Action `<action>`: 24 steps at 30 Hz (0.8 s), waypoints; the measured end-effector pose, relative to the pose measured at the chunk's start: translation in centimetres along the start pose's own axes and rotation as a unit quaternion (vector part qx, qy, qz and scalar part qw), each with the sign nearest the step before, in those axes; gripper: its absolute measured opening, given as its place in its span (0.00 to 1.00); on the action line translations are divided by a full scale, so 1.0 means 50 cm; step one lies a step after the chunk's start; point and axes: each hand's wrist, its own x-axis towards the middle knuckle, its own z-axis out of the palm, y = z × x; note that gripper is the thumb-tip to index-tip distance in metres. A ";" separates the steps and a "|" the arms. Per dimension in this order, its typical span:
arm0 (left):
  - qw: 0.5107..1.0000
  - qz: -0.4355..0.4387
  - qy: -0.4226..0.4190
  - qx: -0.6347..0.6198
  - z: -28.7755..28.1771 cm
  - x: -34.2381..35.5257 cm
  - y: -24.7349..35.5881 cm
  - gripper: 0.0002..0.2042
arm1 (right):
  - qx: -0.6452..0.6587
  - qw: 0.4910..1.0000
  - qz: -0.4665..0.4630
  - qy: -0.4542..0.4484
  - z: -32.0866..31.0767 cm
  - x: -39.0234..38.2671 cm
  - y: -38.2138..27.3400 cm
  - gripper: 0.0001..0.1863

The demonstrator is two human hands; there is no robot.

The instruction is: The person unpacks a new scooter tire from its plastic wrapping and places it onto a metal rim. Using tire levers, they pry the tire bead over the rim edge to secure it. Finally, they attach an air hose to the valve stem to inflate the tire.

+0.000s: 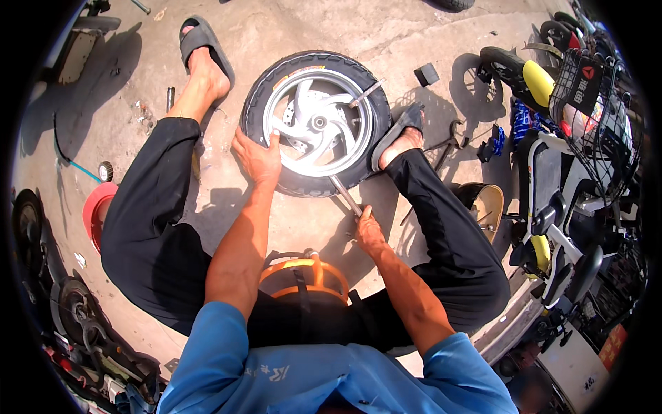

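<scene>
A motor-scooter wheel lies flat on the ground between my feet, its black tyre [258, 96] around a white spoked rim [324, 148]. My left hand [261, 157] grips the tyre's near left side, thumb over the inner edge and fingers around the outside. In my right hand [369, 229] is a metal tyre lever [345, 194], closed in the fist, its far tip at the rim's near edge. A second tyre lever [367, 92] sticks out between tyre and rim at the upper right. My right sandal [398, 138] touches the tyre's right side.
An orange round-framed stool [317, 274] is under me. Nearby on the ground are a black block [426, 74], metal tools [449, 146], a tan round container [488, 207] and a gauge [105, 171] on a blue hose. A scooter with a wire basket [600, 131] stands at the right.
</scene>
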 end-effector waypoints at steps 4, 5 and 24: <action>1.000 0.018 -0.004 -0.002 0.001 -0.008 0.005 0.51 | -0.028 0.999 0.000 0.028 0.028 0.055 0.050 0.19; 1.000 0.028 -0.012 -0.008 0.011 -0.013 0.024 0.51 | -0.091 0.994 -0.020 0.053 0.035 0.080 0.089 0.17; 0.869 0.363 -0.336 0.021 -0.443 -0.054 0.304 0.33 | -0.246 0.920 -0.073 0.294 -0.756 -0.562 -0.058 0.38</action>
